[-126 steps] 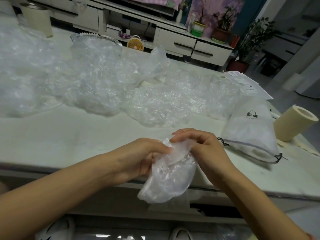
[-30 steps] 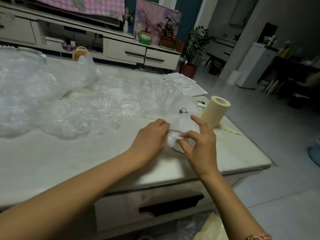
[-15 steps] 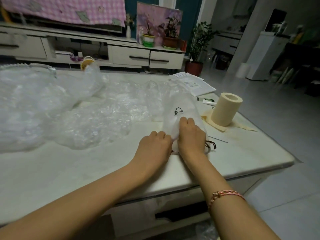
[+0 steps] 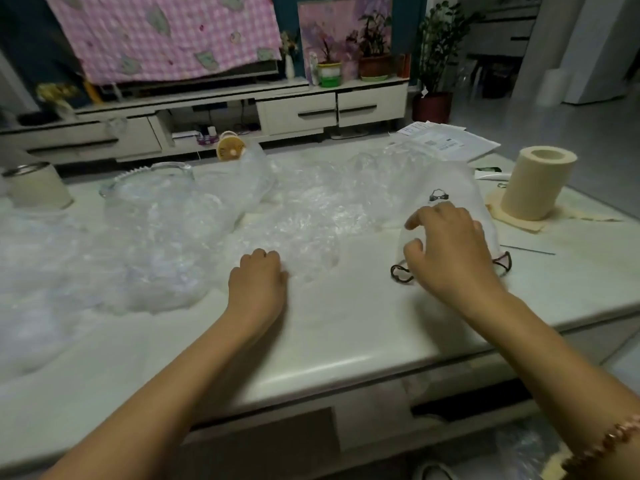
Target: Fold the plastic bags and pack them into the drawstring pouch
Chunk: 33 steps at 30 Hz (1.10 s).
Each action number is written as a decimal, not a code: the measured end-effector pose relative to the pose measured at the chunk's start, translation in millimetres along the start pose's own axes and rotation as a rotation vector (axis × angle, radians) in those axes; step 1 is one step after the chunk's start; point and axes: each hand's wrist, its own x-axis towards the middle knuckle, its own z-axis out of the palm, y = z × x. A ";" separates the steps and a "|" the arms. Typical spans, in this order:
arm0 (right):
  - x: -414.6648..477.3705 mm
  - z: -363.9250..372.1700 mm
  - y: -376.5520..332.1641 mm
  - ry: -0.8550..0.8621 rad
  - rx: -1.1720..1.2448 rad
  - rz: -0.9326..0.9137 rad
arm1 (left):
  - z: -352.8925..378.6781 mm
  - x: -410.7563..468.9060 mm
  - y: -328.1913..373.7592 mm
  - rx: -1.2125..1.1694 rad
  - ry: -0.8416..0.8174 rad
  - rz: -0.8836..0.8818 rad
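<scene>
Change from half a second ago: the left hand (image 4: 258, 282) has left the pouch (image 4: 446, 181) and now sits apart from it, at the near edge of the bags (image 4: 173, 244). The right hand (image 4: 450, 251) stays over the pouch's near end.

Left hand: fingers curled, knuckles up, fingertips hidden against the film. It cannot be told whether it grips a bag.

Right hand: fingers spread and loosely bent, holding nothing.

The pouch lies flat on the table (image 4: 346, 341), right of the bags. It is white, thin and semi-sheer, with a small dark print near its far end. The dark drawstring (image 4: 401, 273) loops out at both near corners.

The bags are clear, crinkled film, heaped in a glossy pile across the table's left and middle. A scallop-edged glass bowl (image 4: 149, 178) stands among them. A cream cylindrical roll (image 4: 538, 183) stands upright right of the pouch.
</scene>
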 end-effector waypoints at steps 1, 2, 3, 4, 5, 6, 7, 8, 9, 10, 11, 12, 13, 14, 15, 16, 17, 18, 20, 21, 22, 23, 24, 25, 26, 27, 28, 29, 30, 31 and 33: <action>-2.2 2.6 -5.7 -0.007 0.040 -0.022 | -0.2 -0.8 -2.4 -0.032 0.020 -0.007; -3.9 5.7 -9.1 -0.030 0.063 -0.039 | -0.5 -1.7 -3.9 -0.074 0.042 -0.018; -5.7 9.0 -13.5 -0.050 0.082 -0.053 | -4.5 -3.1 -6.3 -0.124 0.067 -0.031; -7.4 11.4 -17.7 -0.075 0.098 -0.059 | -8.0 -4.4 -8.0 -0.177 0.098 -0.041; -8.0 13.8 -18.7 -0.093 0.109 -0.075 | -9.3 -5.9 -7.0 -0.231 0.116 -0.061; -9.5 15.5 -23.1 -0.108 0.126 -0.085 | -14.3 -8.0 -9.7 -0.265 0.128 -0.073; -10.5 17.0 -25.5 -0.129 0.136 -0.098 | -17.1 -10.8 -11.1 -0.284 0.125 -0.084; -12.7 18.8 -29.3 -0.152 0.149 -0.109 | -19.1 -13.6 -14.6 -0.290 0.116 -0.086; -14.5 21.6 -31.8 -0.179 0.178 -0.122 | -20.9 -16.7 -17.7 -0.310 0.106 -0.081; -16.2 25.1 -33.7 -0.218 0.226 -0.128 | -22.1 -19.6 -19.9 -0.347 0.096 -0.070; -18.9 27.9 -37.0 -0.265 0.281 -0.136 | -24.0 -23.1 -23.4 -0.389 0.090 -0.049; -21.5 30.6 -40.1 -0.317 0.321 -0.155 | -24.8 -26.4 -26.0 -0.413 0.089 -0.015; -23.8 34.1 -42.3 -0.364 0.326 -0.188 | -23.9 -29.8 -27.9 -0.404 0.089 0.034; -26.1 38.5 -45.7 -0.405 0.296 -0.224 | -23.6 -33.9 -29.8 -0.377 0.096 0.096; -28.0 43.4 -48.6 -0.430 0.244 -0.255 | -22.3 -36.8 -31.3 -0.356 0.108 0.154; -29.7 48.2 -51.2 -0.425 0.183 -0.283 | -21.4 -39.2 -32.5 -0.351 0.124 0.205; -30.6 53.2 -53.8 -0.383 0.137 -0.310 | -21.2 -41.5 -33.1 -0.353 0.131 0.245; -30.7 57.2 -56.7 -0.307 0.123 -0.337 | -21.7 -43.9 -33.9 -0.354 0.130 0.275; -27.5 61.9 -60.9 -0.146 0.168 -0.368 | -22.7 -49.0 -35.1 -0.337 0.128 0.319; -25.2 62.3 -61.9 -0.101 0.191 -0.369 | -22.2 -51.8 -35.7 -0.322 0.126 0.334; -22.8 60.9 -62.3 -0.075 0.206 -0.357 | -21.8 -54.9 -36.3 -0.306 0.124 0.334; -20.4 58.3 -61.3 -0.055 0.231 -0.332 | -20.6 -58.3 -36.8 -0.301 0.130 0.321; -18.1 55.3 -60.5 -0.022 0.273 -0.309 | -19.3 -61.3 -37.9 -0.311 0.147 0.303; -16.6 51.1 -59.1 0.013 0.328 -0.287 | -17.5 -62.7 -38.3 -0.330 0.163 0.271; -16.3 46.9 -57.9 0.032 0.380 -0.279 | -16.1 -63.6 -39.2 -0.351 0.171 0.227; -16.9 43.0 -55.6 0.030 0.425 -0.278 | -14.9 -62.6 -40.5 -0.366 0.164 0.183; -18.4 39.9 -52.5 0.006 0.455 -0.286 | -14.4 -60.5 -42.3 -0.361 0.142 0.153; -20.6 37.3 -49.4 -0.031 0.470 -0.303 | -13.5 -57.6 -45.5 -0.327 0.108 0.132; -23.2 36.0 -45.6 -0.072 0.468 -0.327 | -12.3 -54.5 -50.4 -0.272 0.077 0.110; -25.8 35.7 -40.9 -0.115 0.454 -0.353 | -9.8 -51.3 -55.9 -0.219 0.056 0.093; -32.3 35.9 -30.6 -0.189 0.382 -0.407 | -10.1 -46.5 -62.4 -0.164 0.027 0.043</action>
